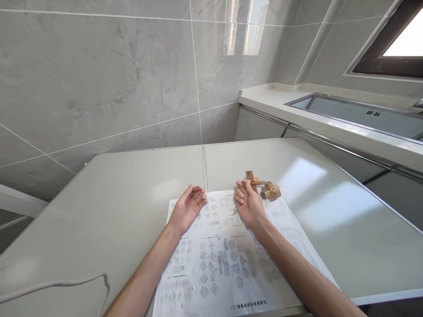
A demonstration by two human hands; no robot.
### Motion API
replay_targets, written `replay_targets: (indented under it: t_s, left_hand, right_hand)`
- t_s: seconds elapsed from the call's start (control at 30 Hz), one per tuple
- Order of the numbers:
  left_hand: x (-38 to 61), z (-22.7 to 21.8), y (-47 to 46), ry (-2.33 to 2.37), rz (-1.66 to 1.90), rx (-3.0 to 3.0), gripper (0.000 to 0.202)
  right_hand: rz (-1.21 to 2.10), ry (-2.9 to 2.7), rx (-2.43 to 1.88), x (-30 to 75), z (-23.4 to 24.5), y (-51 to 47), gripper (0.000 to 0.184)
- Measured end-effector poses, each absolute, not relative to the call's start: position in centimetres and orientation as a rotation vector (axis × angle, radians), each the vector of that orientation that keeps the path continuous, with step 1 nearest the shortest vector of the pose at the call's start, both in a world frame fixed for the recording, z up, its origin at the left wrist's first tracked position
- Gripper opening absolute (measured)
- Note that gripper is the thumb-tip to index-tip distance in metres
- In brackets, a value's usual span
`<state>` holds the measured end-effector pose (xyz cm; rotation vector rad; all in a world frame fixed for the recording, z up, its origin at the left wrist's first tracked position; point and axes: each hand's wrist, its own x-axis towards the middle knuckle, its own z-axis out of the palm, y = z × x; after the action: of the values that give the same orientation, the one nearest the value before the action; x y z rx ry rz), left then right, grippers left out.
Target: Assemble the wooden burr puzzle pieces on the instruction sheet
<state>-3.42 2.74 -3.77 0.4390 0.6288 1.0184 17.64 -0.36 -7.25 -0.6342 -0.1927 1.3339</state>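
Over the left part of a printed paper sheet [211,304], my left hand [187,211] is open, palm turned inward, its fingers loosely curled around nothing. My right hand [249,204] has its thumb and fingers closed on a wooden burr puzzle [250,175] of crossed bars, with a dark mark on one bar end. The fingers partly hide this puzzle. Just right of it, a second wooden puzzle [271,192] of interlocked blocks rests near the sheet's far right edge.
A pale, glossy table [99,211] with a centre seam carries the sheet. A white cable [56,283] lies at the front left. Grey tiled wall [115,66] rises behind. To the right is a counter [264,94] with a sink [360,112].
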Motion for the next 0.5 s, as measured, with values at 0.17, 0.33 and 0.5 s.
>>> replay_targets:
  t_s: [0.17, 0.33, 0.5]
  left_hand:
    - [-3.3, -3.7, 2.8, 0.626, 1.017, 0.432, 0.019]
    - [-3.3, -3.6, 2.9, 0.631, 1.006, 0.442, 0.018]
    - [-3.2, -3.6, 3.0, 0.631, 1.004, 0.462, 0.016]
  right_hand:
    - [1.326, -0.24, -0.69, 17.6, -7.3, -0.3, 0.032]
    - [1.379, -0.253, -0.757, 16.2, -6.4, -0.8, 0.036]
    - [1.505, -0.451, -0.818, 14.5, -5.5, -1.9, 0.042]
